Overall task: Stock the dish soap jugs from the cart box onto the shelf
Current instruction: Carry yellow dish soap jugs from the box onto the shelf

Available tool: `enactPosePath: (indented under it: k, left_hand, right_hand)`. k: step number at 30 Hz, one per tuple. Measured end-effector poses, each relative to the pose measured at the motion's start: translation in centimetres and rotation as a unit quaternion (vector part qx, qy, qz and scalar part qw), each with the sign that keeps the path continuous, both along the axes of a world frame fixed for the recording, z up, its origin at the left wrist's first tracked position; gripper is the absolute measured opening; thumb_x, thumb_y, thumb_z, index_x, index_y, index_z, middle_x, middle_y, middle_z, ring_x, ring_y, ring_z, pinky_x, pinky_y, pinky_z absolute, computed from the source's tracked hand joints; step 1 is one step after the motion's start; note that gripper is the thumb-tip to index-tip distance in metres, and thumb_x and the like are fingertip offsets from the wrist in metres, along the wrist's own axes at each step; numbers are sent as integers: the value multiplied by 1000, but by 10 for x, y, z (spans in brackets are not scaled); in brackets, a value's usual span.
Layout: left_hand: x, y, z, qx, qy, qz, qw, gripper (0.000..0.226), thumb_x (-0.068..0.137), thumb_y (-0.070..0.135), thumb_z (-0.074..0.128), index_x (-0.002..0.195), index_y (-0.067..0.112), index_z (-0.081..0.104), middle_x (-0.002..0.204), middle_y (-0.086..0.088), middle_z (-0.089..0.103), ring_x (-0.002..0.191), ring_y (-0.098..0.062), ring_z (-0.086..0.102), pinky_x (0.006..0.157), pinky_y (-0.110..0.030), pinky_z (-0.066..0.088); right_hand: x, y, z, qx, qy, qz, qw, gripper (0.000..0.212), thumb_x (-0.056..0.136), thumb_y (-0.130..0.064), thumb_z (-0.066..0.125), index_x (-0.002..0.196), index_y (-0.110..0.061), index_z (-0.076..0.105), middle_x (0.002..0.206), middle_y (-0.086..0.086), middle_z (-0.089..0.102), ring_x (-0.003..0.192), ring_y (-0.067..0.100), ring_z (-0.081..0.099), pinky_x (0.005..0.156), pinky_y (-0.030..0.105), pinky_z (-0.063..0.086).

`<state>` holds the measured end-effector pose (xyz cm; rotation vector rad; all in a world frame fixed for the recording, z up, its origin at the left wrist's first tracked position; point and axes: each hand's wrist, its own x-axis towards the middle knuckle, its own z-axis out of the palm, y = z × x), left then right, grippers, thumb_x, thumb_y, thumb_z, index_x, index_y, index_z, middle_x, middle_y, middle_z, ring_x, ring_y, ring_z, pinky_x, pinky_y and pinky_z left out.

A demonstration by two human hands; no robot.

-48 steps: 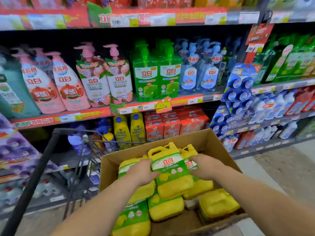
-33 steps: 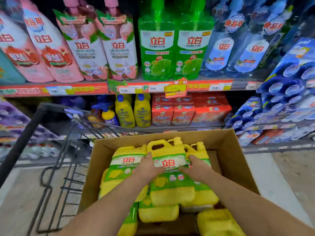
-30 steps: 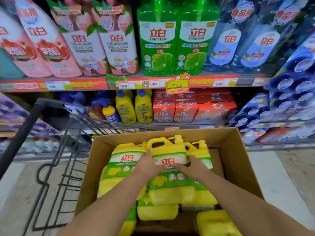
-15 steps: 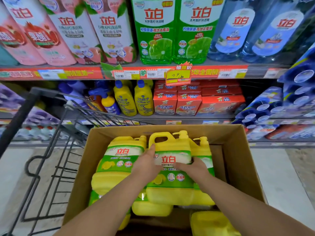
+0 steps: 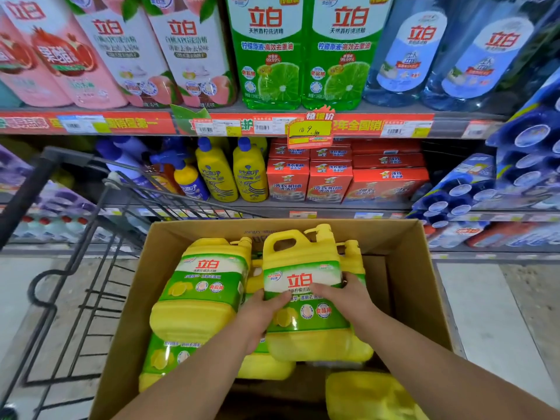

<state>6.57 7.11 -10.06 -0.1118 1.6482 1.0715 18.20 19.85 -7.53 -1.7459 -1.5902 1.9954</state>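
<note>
Bright, even light; fisheye-bowed edges

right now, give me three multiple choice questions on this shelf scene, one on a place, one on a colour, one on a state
1. Where does the cardboard box sit?
A. in the wire cart
B. on the top shelf
C. on the floor

2. What colour are the two lime-label bottles on the upper shelf?
A. pink
B. green
C. orange

3. What are the hands doing?
A. hanging free
B. both on one yellow jug
C. pushing the cart handle

Answers: 1 A, the cart's wire frame surrounds the box. 2 B, both are clear green. 3 B, the left hand and right hand press the jug's label from either side.
</note>
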Motion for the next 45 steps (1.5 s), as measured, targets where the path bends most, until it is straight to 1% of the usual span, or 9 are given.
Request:
enactPosePath:
  k: [4,9,14,17,23,27,31,41,45]
  left_hand:
    - [4,5,18,44,26,44,998,48,82,30,70,126,19,52,116,-6,67,109,-27,61,98,-50,46]
    - [-8,2,60,95,119,53,987,28,84,32,68,108,27,55,104,2,69,92,-15,67,71,-31,54]
    - [-24,-16,116,111,218,102,964,32,82,30,70,110,19,57,104,-2,69,96,-21,67,85,-37,54]
    - [-34,-37,141,125,256,134,949,36,81,33,71,112,20,58,101,1,71,90,-16,69,74,-31,56]
    - [-44,-95,180,126,302,223,918,22,80,26,73,99,24,63,100,-5,73,92,-26,69,84,-44,56]
    - [-45,-145,203,117,337,253,899,14,81,30,72,87,30,60,90,5,72,80,-13,71,67,-28,58]
    - [-42,-202,220,127,329,287,891,28,82,29,71,106,22,60,103,-2,72,92,-21,70,85,-43,57]
    - [-59,-398,250,127,362,350,855,35,81,31,71,111,21,58,106,-4,70,91,-20,69,79,-36,58]
    - [-67,-487,259,127,395,368,832,40,81,24,72,116,14,55,107,-6,69,85,-14,69,66,-24,57]
  right_hand:
    - [-6,5,17,16,33,7,999,75,64,-22,86,125,-18,42,116,7,62,99,28,65,87,47,55]
    - [-24,12,53,55,100,45,992,72,66,-22,85,125,-16,44,112,5,64,96,26,66,81,42,56]
    - [-49,4,96,82,162,99,978,71,66,-32,83,124,-24,43,117,3,62,104,27,63,86,43,54]
    - [-69,-11,120,79,213,126,966,79,64,-28,84,130,-21,42,118,7,64,102,29,65,91,50,52]
    - [-108,-60,156,71,287,186,937,66,66,-20,84,119,-20,46,99,0,67,81,18,69,61,30,56]
    - [-126,-104,174,52,324,230,916,52,67,-13,83,103,-25,47,91,-2,68,73,14,70,53,26,55]
    - [-141,-157,190,54,344,268,898,49,66,-13,83,99,-27,50,92,-2,69,74,16,70,54,26,56]
    - [-180,-352,226,46,381,342,857,44,67,-14,83,98,-23,53,88,-4,69,64,10,70,46,20,52]
    - [-194,-444,236,51,398,363,841,37,69,-9,80,97,-20,58,94,7,72,80,25,72,70,39,60]
